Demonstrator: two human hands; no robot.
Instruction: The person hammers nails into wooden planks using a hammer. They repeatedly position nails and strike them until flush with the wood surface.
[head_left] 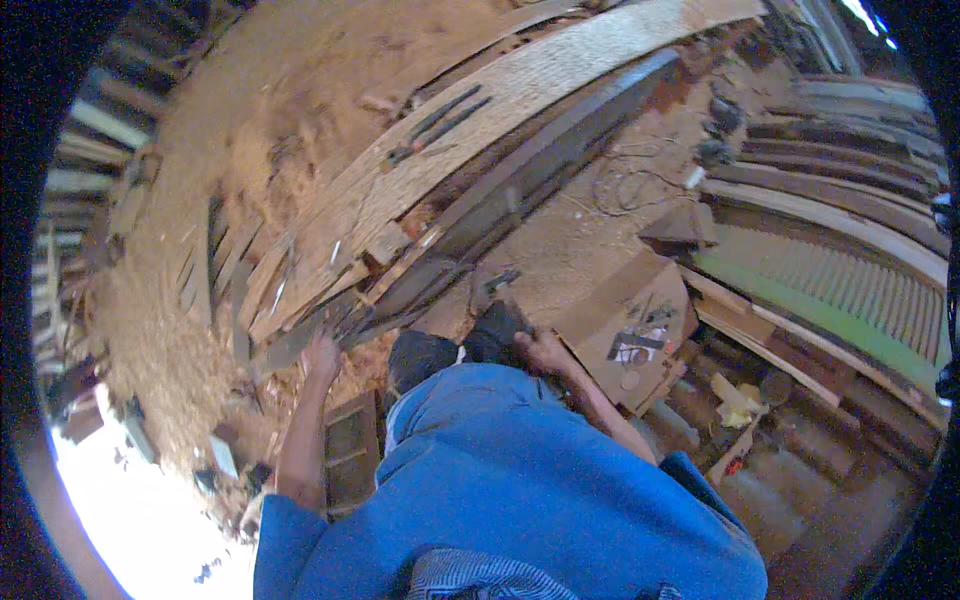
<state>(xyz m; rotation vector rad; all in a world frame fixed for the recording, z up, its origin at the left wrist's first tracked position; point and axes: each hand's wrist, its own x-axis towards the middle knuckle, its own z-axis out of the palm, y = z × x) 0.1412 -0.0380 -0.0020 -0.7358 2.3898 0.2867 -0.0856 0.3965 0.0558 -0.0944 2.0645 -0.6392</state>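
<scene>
My left hand point(320, 358) reaches to the near end of a stack of long boards, by a jumble of dark narrow wood pieces point(345, 318). Its fingers are small and blurred, so whether they grip a piece is unclear. Beside my dark-clad knee point(497, 332) is my right hand point(543, 352), close to the left edge of a brown cardboard-like panel point(625, 325). Its fingertips blur into the dark cloth. A pale, rough plank point(560, 75) tops the stack, and long dark-handled pliers or cutters point(430, 130) lie across it. Alongside runs a dark beam point(560, 140).
Sawdust and shavings cover the ground point(250, 110). Stacked boards point(850, 170) and a green ribbed panel point(820, 280) fill the right side. A loose cable point(635, 190) lies beyond the beam. A wooden frame point(350, 450) stands by my left forearm. Bright light enters at lower left.
</scene>
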